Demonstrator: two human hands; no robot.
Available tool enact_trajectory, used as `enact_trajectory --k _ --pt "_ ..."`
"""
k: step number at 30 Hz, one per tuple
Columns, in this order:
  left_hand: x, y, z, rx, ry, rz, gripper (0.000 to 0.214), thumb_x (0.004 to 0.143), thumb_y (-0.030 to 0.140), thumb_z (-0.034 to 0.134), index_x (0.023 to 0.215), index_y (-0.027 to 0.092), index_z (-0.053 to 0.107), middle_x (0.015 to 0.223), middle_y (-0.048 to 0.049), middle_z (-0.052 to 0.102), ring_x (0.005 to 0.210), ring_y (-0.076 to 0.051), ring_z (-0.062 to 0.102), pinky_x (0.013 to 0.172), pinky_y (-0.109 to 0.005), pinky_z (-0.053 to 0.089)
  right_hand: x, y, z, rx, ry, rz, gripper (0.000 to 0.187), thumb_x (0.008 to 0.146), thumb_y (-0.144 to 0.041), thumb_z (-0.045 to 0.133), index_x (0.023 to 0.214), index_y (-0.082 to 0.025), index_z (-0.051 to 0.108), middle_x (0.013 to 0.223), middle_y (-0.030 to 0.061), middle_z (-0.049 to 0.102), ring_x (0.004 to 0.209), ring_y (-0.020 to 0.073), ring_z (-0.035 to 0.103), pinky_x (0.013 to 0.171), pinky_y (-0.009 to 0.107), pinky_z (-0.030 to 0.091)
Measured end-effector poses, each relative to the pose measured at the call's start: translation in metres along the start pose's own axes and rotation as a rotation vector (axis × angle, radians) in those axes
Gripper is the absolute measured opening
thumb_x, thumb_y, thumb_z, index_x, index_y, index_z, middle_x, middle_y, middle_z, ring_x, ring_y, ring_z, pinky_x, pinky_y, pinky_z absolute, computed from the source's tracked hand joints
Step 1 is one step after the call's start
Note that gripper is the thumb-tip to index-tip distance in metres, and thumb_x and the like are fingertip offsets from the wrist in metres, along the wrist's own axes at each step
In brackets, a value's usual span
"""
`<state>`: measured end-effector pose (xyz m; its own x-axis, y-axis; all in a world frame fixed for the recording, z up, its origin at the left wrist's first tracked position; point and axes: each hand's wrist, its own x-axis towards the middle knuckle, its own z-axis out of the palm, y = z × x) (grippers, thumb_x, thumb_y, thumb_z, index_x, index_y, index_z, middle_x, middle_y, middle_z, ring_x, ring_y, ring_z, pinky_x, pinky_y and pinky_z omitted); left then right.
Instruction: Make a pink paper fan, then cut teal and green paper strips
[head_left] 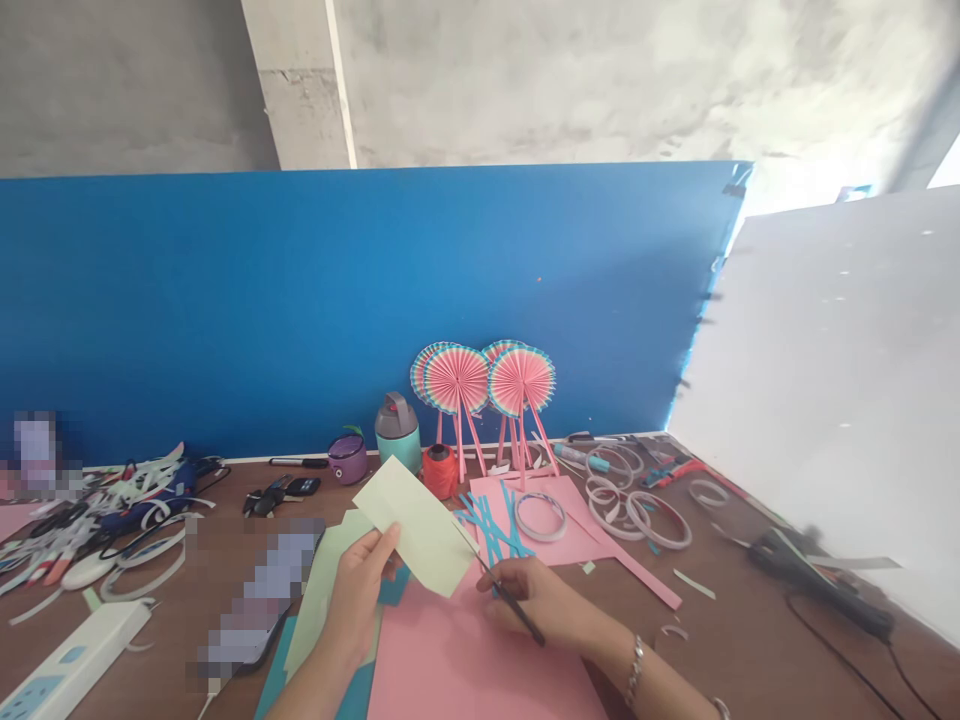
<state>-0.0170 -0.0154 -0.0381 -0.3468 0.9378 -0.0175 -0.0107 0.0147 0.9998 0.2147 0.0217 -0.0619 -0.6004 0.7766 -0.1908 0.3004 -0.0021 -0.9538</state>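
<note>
Grip of the left hand point(364, 570) pinches a pale green paper point(429, 530), thumb on top, held up above the table point(712, 660). At four o'clock from the paper, the right hand point(541, 598) has its grip closed around a thin dark tool point(523, 615); its far end meets the paper's right edge, though its exact kind is hard to tell. A large pink sheet point(472, 670) lies at five o'clock, beneath the hands. Green sheets point(319, 585) rest at nine o'clock, with a phone point(274, 590) just beyond them at eight. At three o'clock, blue strips point(491, 530) lie beside a tape roll point(517, 520). A red spool point(440, 475) stands at one o'clock, a teal bottle point(397, 450) at twelve and a purple pot point(348, 462) at ten. Farther out, at one o'clock, round pink fans point(457, 378) stand before a blue board point(300, 300).
</note>
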Motion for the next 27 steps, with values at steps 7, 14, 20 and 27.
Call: enact_trajectory --k 7,14,20,27 --pt "0.0019 -0.0021 0.0011 -0.007 -0.019 -0.003 0.038 0.074 0.05 0.058 0.054 0.019 0.047 0.055 0.0037 0.043 0.055 -0.012 0.035 0.053 -0.025 0.03 0.0012 0.0025 -0.0006 0.003 -0.006 -0.019 0.029 0.071 -0.029 0.064 0.095 -0.012 0.062 0.054 -0.0051 0.047 0.044 0.005 0.035 0.04 0.017 0.025" --pt "0.0008 -0.0026 0.0 -0.011 -0.022 -0.017 0.04 0.074 0.051 0.057 0.054 0.02 0.044 0.056 0.0042 0.04 0.056 -0.013 0.033 0.054 -0.024 0.028 0.0028 0.0043 -0.0019 -0.01 -0.011 -0.013 0.029 0.072 -0.028 0.063 0.096 -0.012 0.062 0.055 -0.0052 0.046 0.044 0.0047 0.035 0.04 0.016 0.025" --pt "0.0012 -0.0031 -0.001 -0.006 -0.013 -0.028 0.04 0.073 0.051 0.058 0.053 0.02 0.044 0.055 0.0041 0.04 0.057 -0.013 0.033 0.054 -0.024 0.027 0.0008 0.004 -0.001 -0.002 -0.009 -0.015 0.029 0.072 -0.027 0.063 0.096 -0.011 0.061 0.055 -0.0055 0.045 0.045 0.0046 0.035 0.041 0.016 0.025" --pt "0.0019 -0.0015 0.0007 -0.01 -0.016 -0.035 0.04 0.073 0.052 0.058 0.054 0.02 0.044 0.056 0.0043 0.039 0.057 -0.013 0.033 0.055 -0.025 0.027 0.0009 0.0019 -0.0009 -0.008 -0.01 -0.018 0.028 0.073 -0.027 0.062 0.095 -0.011 0.061 0.053 -0.0059 0.044 0.044 0.0046 0.034 0.04 0.016 0.024"
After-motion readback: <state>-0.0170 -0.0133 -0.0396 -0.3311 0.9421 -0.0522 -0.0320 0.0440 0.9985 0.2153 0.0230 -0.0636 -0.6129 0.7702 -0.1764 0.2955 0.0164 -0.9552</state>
